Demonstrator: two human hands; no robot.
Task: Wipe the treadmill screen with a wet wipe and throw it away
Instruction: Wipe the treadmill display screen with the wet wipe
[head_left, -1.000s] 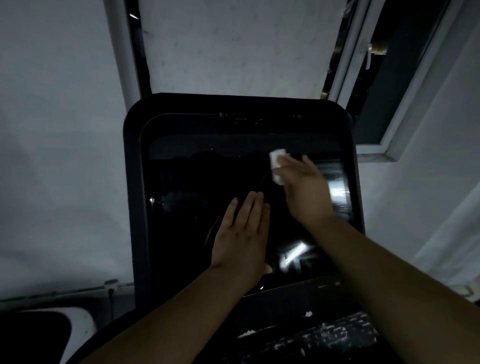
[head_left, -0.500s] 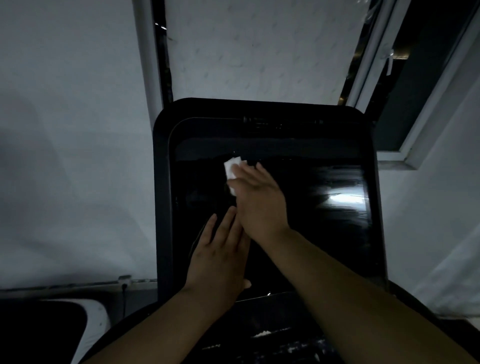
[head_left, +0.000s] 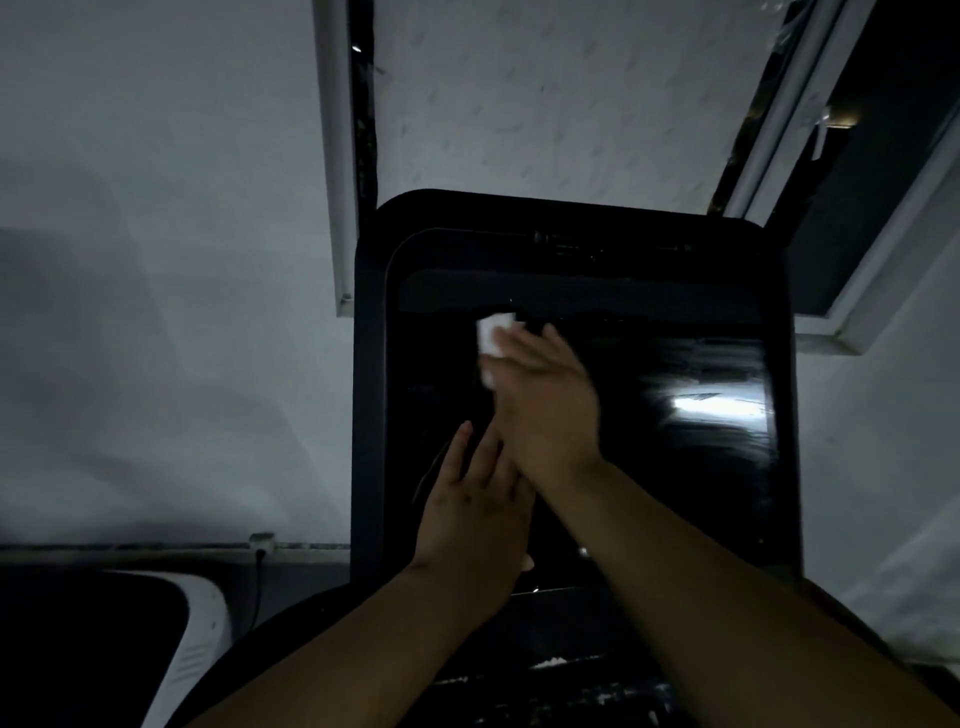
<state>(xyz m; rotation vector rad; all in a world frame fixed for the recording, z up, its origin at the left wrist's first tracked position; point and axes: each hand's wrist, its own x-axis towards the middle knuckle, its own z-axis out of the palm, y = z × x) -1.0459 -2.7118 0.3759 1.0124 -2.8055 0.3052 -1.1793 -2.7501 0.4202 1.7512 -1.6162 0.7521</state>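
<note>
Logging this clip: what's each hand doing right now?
Left hand: open, flat on the treadmill screen, holding nothing.
Right hand: pressing the wet wipe against it.

Dim, grainy view; a bright streak of glare sits on the right of the treadmill screen (head_left: 717, 405). Edges bend; moving fingers blur.

My right hand (head_left: 545, 400) lies flat on the treadmill screen (head_left: 675, 467), pressing the wet wipe (head_left: 491, 335) under its fingertips; the wipe protrudes just left of and beyond them. My left hand (head_left: 475, 519) rests on the screen just below-left of that grip, fingers tucked under the right wrist. A window frame (head_left: 852, 291) stands behind, far right.
</note>
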